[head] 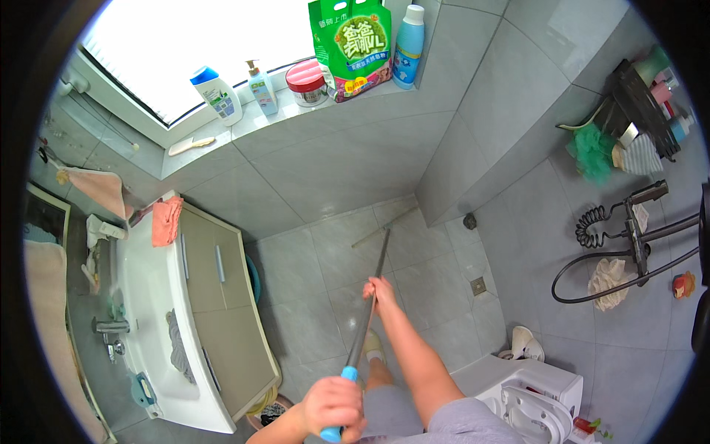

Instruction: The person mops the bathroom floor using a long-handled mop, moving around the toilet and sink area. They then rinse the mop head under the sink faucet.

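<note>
A long-handled floor squeegee (366,327) slants away from me, its grey pole ending in a light blue grip (349,373). My left hand (334,408) is wrapped around that blue grip, close to my body. Farther down the pole, my right hand (380,294) has its fingers closed around the grey part. The thin squeegee blade (369,237) lies on the grey tiled floor (355,288), near the wall below the window and its corner. Beneath the pole, one of my feet in a pale slipper (373,345) is partly visible.
On the left stands a vanity cabinet (222,277) with a white washbasin (158,333). Bottles and a green detergent bag (355,50) line the window sill. To the right are a floor drain (478,286), a black shower fixture (635,238) and a toilet (532,413).
</note>
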Tool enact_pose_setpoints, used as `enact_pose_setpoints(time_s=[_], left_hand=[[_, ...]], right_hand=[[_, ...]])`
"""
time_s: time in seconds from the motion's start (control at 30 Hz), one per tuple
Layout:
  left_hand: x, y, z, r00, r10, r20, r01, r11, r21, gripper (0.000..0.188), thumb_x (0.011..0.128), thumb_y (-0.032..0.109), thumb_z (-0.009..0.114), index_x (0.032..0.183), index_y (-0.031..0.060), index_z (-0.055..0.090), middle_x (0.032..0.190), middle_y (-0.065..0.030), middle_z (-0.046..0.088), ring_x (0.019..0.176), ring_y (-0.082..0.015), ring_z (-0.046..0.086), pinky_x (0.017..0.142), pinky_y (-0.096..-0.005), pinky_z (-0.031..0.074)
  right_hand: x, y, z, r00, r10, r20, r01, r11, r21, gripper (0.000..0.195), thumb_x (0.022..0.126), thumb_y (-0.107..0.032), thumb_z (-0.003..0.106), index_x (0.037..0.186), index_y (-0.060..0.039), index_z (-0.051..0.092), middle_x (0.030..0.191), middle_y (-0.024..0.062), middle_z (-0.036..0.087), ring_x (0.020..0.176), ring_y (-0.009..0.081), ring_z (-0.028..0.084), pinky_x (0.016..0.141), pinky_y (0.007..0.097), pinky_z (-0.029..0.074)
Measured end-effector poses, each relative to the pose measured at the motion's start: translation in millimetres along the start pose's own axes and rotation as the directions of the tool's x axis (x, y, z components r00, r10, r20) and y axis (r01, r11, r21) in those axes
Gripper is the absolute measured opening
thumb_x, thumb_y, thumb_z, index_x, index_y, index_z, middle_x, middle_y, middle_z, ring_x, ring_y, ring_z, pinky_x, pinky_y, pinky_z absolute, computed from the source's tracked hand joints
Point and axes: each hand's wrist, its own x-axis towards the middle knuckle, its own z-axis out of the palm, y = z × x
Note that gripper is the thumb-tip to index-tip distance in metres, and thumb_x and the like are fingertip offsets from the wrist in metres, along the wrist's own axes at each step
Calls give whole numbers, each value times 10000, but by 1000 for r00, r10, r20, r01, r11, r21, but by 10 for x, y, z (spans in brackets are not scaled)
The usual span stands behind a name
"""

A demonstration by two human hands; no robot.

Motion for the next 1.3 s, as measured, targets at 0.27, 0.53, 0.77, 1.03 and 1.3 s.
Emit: enact_pose_setpoints(time_s=[0.27, 0.53, 0.77, 1.03, 1.3], left_hand=[[-185, 876, -130, 974, -133, -182, 113, 987, -115, 303, 795, -18, 576, 537, 24, 423, 495, -69, 464, 411, -231, 475, 462, -345, 470], [-950, 1709, -585, 835, -13, -550, 40, 999, 37, 329, 783, 51, 623, 519, 71, 427, 473, -33, 502, 372, -166, 465, 405, -293, 443], [-1357, 1929, -548, 755, -94, -649, 358, 888, 288, 240, 808, 134, 654, 620, 62, 524, 556, -72, 563, 535, -228, 582, 546, -411, 490], [-903, 814, -488, 895, -24, -446, 248, 856, 453, 284, 730, 18, 629, 560, 71, 407, 484, -31, 430, 394, -197, 458, 409, -275, 370], [-294, 1054, -16, 1000, -6, -9, 7, 989, 148, 245, 680, -20, 675, 595, 67, 462, 571, -35, 488, 462, -215, 507, 427, -312, 410]], right_hand=[[-946, 468, -182, 992, -15, -122, 19, 999, 33, 181, 892, 9, 476, 909, -80, 319, 615, 43, 431, 485, 141, 428, 443, 316, 408], [-1611, 1520, 738, 986, 160, 48, -131, 917, -378, 380, 866, 5, 478, 1198, -20, 294, 703, 87, 522, 587, 191, 582, 496, 367, 505], [-1321, 2792, 1607, 875, 444, 193, -222, 722, -656, 371, 849, -49, 526, 1171, 4, 348, 764, 105, 567, 604, 200, 618, 477, 373, 517], [-395, 2562, 1447, 842, 484, 238, -296, 784, -545, 56, 793, -25, 562, 822, 2, 523, 624, 114, 586, 508, 216, 583, 421, 373, 446], [-812, 1273, 300, 971, 193, 140, -136, 931, -340, 86, 855, -54, 571, 774, -24, 570, 626, 70, 564, 527, 162, 545, 479, 310, 479]])
